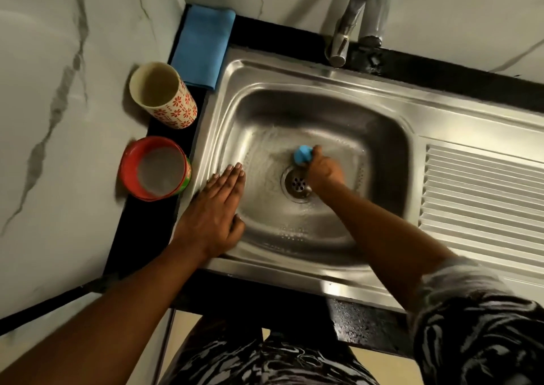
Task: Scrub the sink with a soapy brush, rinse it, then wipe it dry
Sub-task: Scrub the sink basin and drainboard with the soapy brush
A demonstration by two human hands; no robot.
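My right hand (322,168) gripping blue brush (303,154) on sink (382,125) floor beside drain (298,183), my left hand (216,208) flat, fingers straight, on sink rim

BODY | your right sleeve (471,311): loose fabric; black ground with pale grey streaks; forearm below the hem bare | your garment (265,364) at the lower frame edge: same black-and-grey streaked print | your left arm (103,311): bare over its visible length | your left hand (216,208), right hand (322,170): bare
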